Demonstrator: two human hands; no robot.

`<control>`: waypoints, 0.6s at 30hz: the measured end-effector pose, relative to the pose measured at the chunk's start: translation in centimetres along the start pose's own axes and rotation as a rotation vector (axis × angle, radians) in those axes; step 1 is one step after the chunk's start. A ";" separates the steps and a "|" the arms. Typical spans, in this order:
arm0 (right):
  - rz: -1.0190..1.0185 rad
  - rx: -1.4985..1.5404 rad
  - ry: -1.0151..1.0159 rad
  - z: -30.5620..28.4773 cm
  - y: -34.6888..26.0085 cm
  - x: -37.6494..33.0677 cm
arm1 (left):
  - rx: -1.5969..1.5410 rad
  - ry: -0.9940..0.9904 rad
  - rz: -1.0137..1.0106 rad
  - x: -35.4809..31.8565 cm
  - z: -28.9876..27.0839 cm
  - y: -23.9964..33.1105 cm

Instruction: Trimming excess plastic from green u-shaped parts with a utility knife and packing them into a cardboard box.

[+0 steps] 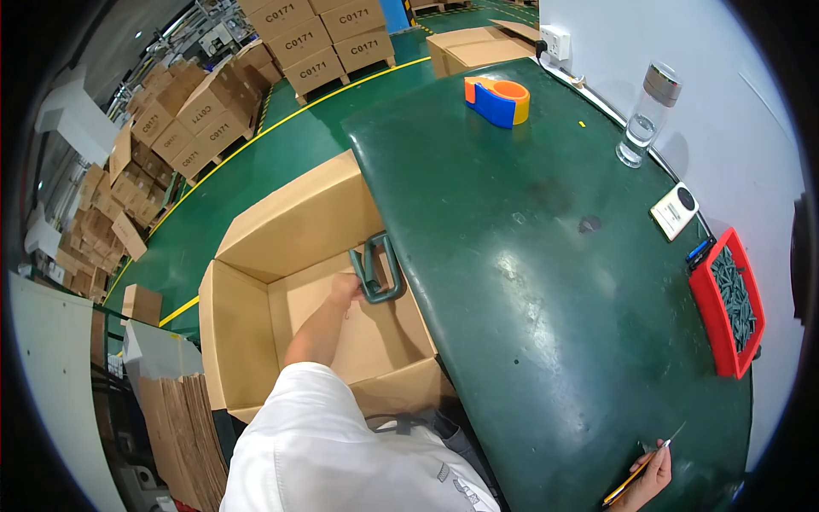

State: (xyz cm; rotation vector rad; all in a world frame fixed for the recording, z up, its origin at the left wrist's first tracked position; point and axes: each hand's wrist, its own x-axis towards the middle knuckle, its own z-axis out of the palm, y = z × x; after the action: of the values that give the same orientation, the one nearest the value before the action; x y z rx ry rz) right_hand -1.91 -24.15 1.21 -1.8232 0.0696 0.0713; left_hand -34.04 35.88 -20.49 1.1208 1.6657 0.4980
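Note:
My left hand [344, 290] reaches down into an open cardboard box [311, 213] beside the table. Its fingers are closed on a dark green looped metal piece [395, 273], near the box's right wall. The piece has rounded corners and looks like a handle or bracket; my fingertips are partly hidden. At the bottom right, over the green table [512, 410], my right hand [655, 478] grips a slim yellow-and-black-handled tool [625, 488]. A thin pointed shaft sticks out past the fingers; its exact kind is unclear.
A tape dispenser [499, 101], clear bottle [641, 128] and white device [675, 211] rest on the table. Along its right edge stands a red bin [713, 320] of small green parts. Flattened cardboard [179, 427] leans at lower left; stacked cartons [299, 43] stand beyond.

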 end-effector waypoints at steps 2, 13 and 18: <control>-0.121 0.110 -0.035 -2.0 5.1 2.0 | -0.043 -0.093 0.033 -0.8 0.7 1.2; -0.437 -0.471 -0.010 -1.0 -2.3 1.0 | 0.284 0.536 0.903 5.0 -4.0 3.4; -0.540 -0.956 0.370 -8.0 -2.3 -0.3 | 0.165 0.529 1.194 3.8 -0.8 12.2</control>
State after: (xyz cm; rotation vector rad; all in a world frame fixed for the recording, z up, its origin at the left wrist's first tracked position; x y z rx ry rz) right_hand -1.94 -31.34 5.45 -2.7195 -0.2387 -0.7284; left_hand -29.62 45.18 -12.87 2.2107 1.2862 1.5179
